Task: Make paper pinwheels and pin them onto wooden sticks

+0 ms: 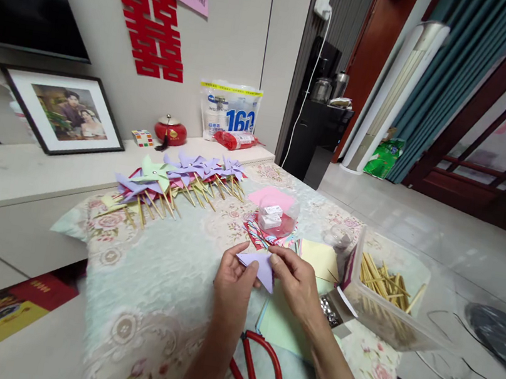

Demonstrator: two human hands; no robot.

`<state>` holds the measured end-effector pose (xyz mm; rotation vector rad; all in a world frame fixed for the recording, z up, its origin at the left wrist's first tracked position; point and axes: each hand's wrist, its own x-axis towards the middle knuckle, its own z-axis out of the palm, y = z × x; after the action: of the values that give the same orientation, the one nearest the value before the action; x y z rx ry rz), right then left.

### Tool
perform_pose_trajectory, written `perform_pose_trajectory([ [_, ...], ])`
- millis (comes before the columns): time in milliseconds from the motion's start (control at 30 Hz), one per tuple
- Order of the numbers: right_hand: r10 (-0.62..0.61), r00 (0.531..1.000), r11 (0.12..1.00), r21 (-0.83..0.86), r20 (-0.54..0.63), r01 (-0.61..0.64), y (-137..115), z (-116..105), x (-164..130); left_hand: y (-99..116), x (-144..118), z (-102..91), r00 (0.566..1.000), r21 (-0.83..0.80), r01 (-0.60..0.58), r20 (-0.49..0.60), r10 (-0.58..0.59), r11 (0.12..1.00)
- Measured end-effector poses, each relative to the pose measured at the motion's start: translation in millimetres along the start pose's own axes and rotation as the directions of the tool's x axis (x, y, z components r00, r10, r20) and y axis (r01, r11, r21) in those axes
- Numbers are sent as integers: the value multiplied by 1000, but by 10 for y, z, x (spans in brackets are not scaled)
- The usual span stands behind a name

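A piece of folded purple paper [261, 268] is pinched between my two hands above the flowered tablecloth. My left hand [236, 276] grips its left side, thumb on top. At its upper right corner, the thumb and fingers of my right hand [294, 278] are closed on the paper. Below my hands lie red-handled scissors [261, 374], partly hidden by my left forearm. Light green paper sheets [286, 331] rest under my right wrist. Close to that wrist is a small open box [334, 309] of shiny metal pieces.
Paper pinwheels [189, 170] on sticks lie at the back left. A clear bin [385, 323] of wooden sticks stands at the right. Beyond my hands are a round clear container [284, 216], pink paper [271, 197] and yellow paper [318, 259].
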<state>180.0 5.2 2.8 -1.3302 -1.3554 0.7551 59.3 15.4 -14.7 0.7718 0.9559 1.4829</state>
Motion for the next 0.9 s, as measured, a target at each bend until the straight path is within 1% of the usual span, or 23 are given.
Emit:
perform_pose_trajectory([
  [100, -59, 997, 991, -117, 46, 64, -36, 12, -29, -9, -3, -1, 1000, 25, -16, -16, 17, 1000],
  [167, -87, 994, 982, -164, 74, 98, -33, 22, -35, -15, -4, -2, 999, 47, -11, -36, 13, 999],
  [267, -113, 991, 974, -187, 76, 125, 15, 38, -25, -27, -2, 3, 998, 61, -7, -66, 11, 998],
  [367, -136, 989, 974, -174, 50, 143, 76, 49, -12, -36, -5, 17, 997, 5, 18, -81, -17, 1000],
  [533, -146, 989, 979, -144, 8, 146, 98, 45, -11, -15, -25, 23, 992, -136, 120, -9, -123, 983],
  [700, -139, 989, 983, -109, 58, 144, 70, 37, -13, 17, -29, 7, 972, -198, 236, 37, -233, 951],
  [833, -145, 987, 982, -108, 74, 153, 51, 41, -17, 9, -30, -7, 968, -179, 245, 92, -231, 953],
  [900, -140, 987, 983, -107, 81, 148, 30, 40, -25, 1, -31, -18, 969, -172, 238, 100, -224, 956],
])
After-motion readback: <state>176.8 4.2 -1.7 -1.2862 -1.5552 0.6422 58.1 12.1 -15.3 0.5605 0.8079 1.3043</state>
